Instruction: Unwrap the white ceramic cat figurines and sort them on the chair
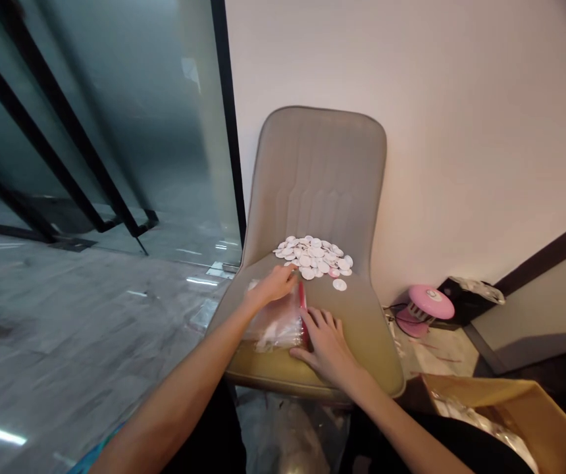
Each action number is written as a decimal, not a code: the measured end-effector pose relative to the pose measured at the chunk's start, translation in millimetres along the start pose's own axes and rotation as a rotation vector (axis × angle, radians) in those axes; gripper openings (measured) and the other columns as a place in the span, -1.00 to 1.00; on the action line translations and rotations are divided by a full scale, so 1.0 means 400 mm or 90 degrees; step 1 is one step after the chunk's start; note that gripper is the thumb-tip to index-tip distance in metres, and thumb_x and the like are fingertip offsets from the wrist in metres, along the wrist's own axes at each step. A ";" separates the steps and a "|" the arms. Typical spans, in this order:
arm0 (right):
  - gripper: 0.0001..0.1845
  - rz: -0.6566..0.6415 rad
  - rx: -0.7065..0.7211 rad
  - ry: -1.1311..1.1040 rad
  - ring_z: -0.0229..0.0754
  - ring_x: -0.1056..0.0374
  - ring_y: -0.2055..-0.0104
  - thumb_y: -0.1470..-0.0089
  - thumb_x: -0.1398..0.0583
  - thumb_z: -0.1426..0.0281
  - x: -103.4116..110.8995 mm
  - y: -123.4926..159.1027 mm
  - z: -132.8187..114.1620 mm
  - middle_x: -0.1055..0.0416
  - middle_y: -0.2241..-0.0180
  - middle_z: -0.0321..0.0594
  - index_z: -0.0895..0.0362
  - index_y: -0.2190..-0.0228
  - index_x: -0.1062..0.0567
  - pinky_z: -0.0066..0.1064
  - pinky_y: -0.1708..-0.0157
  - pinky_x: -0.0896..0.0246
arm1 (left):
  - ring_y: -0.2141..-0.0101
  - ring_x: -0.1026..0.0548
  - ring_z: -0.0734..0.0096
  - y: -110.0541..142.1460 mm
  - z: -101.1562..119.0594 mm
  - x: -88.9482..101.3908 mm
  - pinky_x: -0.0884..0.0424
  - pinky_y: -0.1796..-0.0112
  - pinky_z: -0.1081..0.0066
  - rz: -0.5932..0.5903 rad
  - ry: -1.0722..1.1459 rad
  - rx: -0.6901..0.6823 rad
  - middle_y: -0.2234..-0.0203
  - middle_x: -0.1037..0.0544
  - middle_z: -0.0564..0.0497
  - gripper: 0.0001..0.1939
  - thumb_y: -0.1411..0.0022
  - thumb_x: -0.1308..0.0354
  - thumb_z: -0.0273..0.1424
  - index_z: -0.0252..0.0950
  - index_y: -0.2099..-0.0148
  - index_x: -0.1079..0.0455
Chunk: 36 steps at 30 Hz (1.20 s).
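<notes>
A clear plastic zip-lock bag (276,319) with a red strip lies on the seat of a grey-beige chair (320,158). It looks like part of a stack, with crinkled plastic toward the seat's front. My left hand (279,283) is at the bag's far corner, fingers curled and closed on the plastic by the strip; its fingertips are close to the discs. My right hand (330,342) rests at the red strip with its fingers spread and thumb out, holding nothing. Just beyond, a pile of round white discs (315,253) covers the back of the seat, and a single disc (339,284) lies apart.
At the lower right stands an open cardboard box (505,395) with plastic-wrapped items inside. A pink round-topped device (430,303) is on the floor by the wall, next to a black object (461,299). Glass doors (174,131) with dark handles are on the left.
</notes>
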State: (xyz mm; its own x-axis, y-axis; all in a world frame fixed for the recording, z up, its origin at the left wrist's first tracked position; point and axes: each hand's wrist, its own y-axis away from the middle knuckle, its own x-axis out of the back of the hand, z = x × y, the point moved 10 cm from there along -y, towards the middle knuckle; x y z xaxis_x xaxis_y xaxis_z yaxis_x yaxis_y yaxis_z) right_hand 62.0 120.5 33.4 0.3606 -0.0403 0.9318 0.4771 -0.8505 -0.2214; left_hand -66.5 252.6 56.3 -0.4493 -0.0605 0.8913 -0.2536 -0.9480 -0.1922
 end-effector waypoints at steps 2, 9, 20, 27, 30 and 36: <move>-0.13 0.003 -0.014 0.007 0.17 -0.16 -0.19 -0.06 -0.32 0.06 0.004 0.004 0.000 -0.20 -0.25 0.06 0.02 -0.30 -0.17 0.00 -0.09 -0.14 | 0.06 -0.54 0.12 -0.005 0.005 -0.006 -0.38 0.03 0.26 -0.007 0.001 -0.002 0.14 -0.61 -0.18 -0.62 -0.40 0.08 -0.32 -0.25 -0.16 -0.38; -0.17 0.017 -0.023 -0.010 0.17 -0.15 -0.24 -0.12 -0.29 0.18 0.012 0.022 -0.018 -0.12 -0.28 0.12 0.04 -0.32 -0.12 0.02 -0.17 -0.09 | 0.14 -0.56 0.10 -0.012 0.028 -0.028 -0.37 0.10 0.26 -0.049 -0.018 -0.012 0.23 -0.60 -0.18 -0.59 -0.42 0.13 -0.32 -0.26 -0.19 -0.35; -0.20 0.046 -0.026 -0.028 0.15 -0.18 -0.20 -0.15 -0.25 0.16 0.005 0.031 -0.014 -0.21 -0.20 0.09 0.08 -0.32 -0.12 0.00 -0.16 -0.14 | 0.12 -0.53 0.05 0.002 0.024 -0.018 -0.35 0.11 0.24 -0.067 -0.038 0.043 0.16 -0.57 -0.22 -0.57 -0.40 0.12 -0.31 -0.28 -0.22 -0.32; -0.27 0.042 -0.016 -0.013 0.14 -0.17 -0.19 -0.15 -0.27 0.17 0.006 0.029 -0.015 -0.24 -0.18 0.11 0.14 -0.25 -0.23 -0.02 -0.18 -0.08 | 0.17 -0.54 0.15 0.003 0.027 -0.024 -0.35 0.11 0.30 -0.085 -0.012 0.015 0.25 -0.59 -0.13 -0.60 -0.38 0.06 -0.32 -0.25 -0.18 -0.36; -0.27 0.043 -0.014 -0.016 0.14 -0.17 -0.18 -0.15 -0.26 0.16 0.006 0.026 -0.015 -0.25 -0.18 0.09 0.13 -0.25 -0.23 -0.02 -0.17 -0.08 | 0.19 -0.54 0.19 0.003 0.021 -0.030 -0.35 0.10 0.32 -0.094 0.009 0.012 0.26 -0.61 -0.09 -0.62 -0.36 0.02 -0.31 -0.25 -0.15 -0.38; -0.30 0.037 -0.016 -0.014 0.12 -0.19 -0.16 -0.18 -0.22 0.12 0.007 0.021 -0.009 -0.27 -0.17 0.07 0.13 -0.25 -0.23 -0.05 -0.13 -0.11 | 0.17 -0.54 0.20 0.022 0.026 -0.036 -0.36 0.10 0.33 -0.089 0.039 -0.016 0.27 -0.63 -0.05 -0.60 -0.34 0.00 -0.29 -0.25 -0.16 -0.38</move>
State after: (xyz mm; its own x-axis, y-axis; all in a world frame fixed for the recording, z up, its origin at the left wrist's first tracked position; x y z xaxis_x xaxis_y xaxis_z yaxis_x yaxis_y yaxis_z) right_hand 64.2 111.4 35.0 0.4045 -0.0789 0.9111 0.4349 -0.8598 -0.2675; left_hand -53.5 241.8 46.1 -0.4589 0.0906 0.8839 -0.3386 -0.9376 -0.0797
